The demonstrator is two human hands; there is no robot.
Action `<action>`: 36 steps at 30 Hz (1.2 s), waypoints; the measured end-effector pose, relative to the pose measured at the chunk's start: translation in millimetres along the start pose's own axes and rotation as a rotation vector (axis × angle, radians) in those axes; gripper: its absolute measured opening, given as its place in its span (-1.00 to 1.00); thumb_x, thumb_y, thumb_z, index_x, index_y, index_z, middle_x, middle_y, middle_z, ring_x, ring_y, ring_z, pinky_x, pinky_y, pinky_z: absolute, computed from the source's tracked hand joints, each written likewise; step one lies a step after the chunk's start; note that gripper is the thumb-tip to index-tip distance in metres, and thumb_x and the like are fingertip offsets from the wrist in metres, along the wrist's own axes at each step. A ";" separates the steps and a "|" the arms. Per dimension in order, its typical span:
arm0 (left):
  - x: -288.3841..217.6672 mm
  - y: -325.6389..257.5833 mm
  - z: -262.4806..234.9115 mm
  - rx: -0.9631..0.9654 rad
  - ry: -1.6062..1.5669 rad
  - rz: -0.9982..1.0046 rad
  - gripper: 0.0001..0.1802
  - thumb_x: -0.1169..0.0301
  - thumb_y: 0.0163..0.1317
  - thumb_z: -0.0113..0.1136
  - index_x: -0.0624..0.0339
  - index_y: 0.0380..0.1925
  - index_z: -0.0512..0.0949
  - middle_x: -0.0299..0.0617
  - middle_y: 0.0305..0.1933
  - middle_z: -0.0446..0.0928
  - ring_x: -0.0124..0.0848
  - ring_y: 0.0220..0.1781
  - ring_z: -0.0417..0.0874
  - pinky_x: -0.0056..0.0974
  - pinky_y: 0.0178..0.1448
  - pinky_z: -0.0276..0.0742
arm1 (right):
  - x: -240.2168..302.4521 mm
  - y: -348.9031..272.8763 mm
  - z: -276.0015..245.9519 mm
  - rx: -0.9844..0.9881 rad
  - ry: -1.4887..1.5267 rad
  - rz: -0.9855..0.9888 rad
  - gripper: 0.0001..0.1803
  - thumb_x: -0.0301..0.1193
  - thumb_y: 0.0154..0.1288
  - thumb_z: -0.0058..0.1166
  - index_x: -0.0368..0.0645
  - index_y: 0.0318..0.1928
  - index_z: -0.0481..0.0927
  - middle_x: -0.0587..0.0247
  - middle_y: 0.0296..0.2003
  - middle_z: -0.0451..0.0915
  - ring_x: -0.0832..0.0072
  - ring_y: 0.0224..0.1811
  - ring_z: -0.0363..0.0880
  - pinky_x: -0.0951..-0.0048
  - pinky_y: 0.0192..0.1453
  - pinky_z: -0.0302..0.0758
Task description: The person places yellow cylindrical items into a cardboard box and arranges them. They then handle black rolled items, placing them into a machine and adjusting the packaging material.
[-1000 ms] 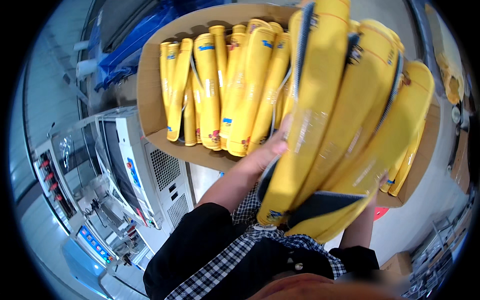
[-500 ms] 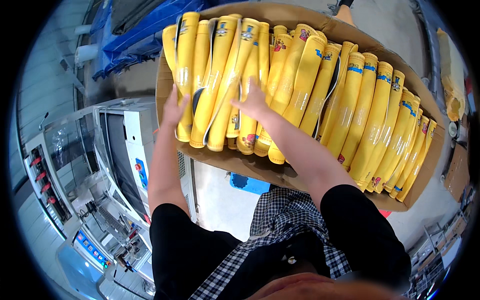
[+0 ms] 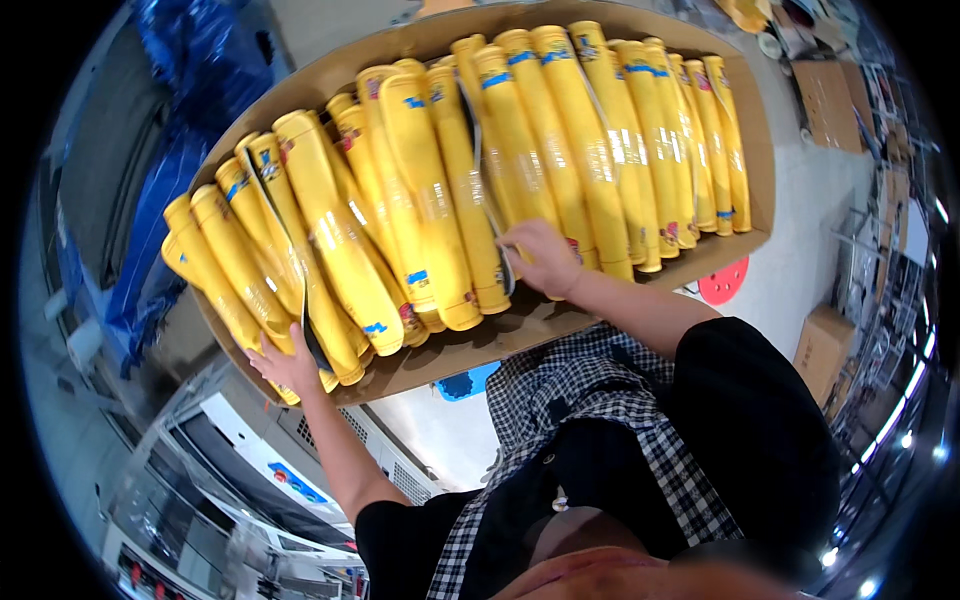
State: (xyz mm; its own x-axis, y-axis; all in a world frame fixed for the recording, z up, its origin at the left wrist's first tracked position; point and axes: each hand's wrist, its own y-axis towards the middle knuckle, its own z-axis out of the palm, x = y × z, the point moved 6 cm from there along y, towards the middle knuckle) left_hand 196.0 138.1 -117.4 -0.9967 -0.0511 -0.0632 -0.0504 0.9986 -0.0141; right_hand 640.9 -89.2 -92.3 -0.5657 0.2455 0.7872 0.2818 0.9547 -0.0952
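Note:
Long yellow rolls with a glossy surface and small coloured cartoon prints stand side by side in a large cardboard box. Some show a dark inner edge along one side. My left hand lies with spread fingers on the near ends of the rolls at the box's left end. Near the middle, my right hand reaches over the box's near wall; its fingers are apart and touch the lower part of a dark-edged roll. Neither hand lifts a roll.
A machine with a button panel stands at the lower left. Blue plastic sheeting hangs at the far left. On the right are a red round stool seat, a cardboard carton and shelving. A blue stool shows below the box.
My view has turned, so the box appears swung round and further left. My left hand has moved down to the rolls' near ends; my right hand has moved right along the row.

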 end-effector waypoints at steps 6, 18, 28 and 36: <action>-216.1 -134.6 6.5 0.394 -0.909 0.178 -0.54 0.43 0.29 0.18 0.36 0.17 0.42 0.00 0.14 0.48 -0.23 0.16 0.50 -0.19 0.25 0.41 | -146.3 -64.9 -168.4 -0.628 -0.611 0.314 -0.53 -0.29 0.21 0.18 -0.32 0.05 0.47 -0.12 -0.03 0.50 0.03 0.05 0.41 0.07 0.17 0.35; -457.7 -177.5 134.7 0.616 -0.547 -0.085 -0.01 -0.17 -0.01 0.39 0.52 0.14 0.37 0.15 0.05 0.54 -0.09 0.06 0.58 -0.15 0.19 0.45 | -250.3 -7.2 -153.6 -0.099 -0.021 0.769 -0.05 0.23 0.13 0.14 -0.35 0.24 0.39 -0.23 0.19 0.41 -0.02 0.33 0.26 0.18 0.41 0.22; -486.6 -228.2 148.9 1.282 -1.379 -0.292 -0.32 0.17 0.24 0.27 0.24 0.24 0.24 -0.02 0.14 0.47 -0.26 0.11 0.54 -0.17 0.16 0.52 | -219.9 -11.7 -147.4 -0.229 0.740 0.703 -0.48 -0.27 0.18 0.26 -0.29 0.08 0.49 0.12 -0.09 0.60 0.39 -0.04 0.56 0.35 0.05 0.51; -432.3 -232.5 91.2 1.402 -1.729 -0.348 0.05 0.08 0.06 0.42 0.17 0.44 0.03 -0.06 0.34 0.32 -0.24 0.35 0.34 -0.12 0.39 0.31 | -141.2 -29.8 -102.6 -0.056 1.185 0.678 -0.31 -0.22 0.21 0.14 -0.19 0.29 0.25 0.17 0.12 0.45 0.39 0.11 0.49 0.36 0.14 0.50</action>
State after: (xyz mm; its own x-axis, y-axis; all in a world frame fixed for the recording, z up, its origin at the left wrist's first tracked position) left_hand 644.4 -73.0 -177.9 0.0720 -0.9020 -0.4256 0.6831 0.3555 -0.6379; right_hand 791.9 -169.5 -138.2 0.6844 0.3414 0.6443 0.2824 0.6905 -0.6659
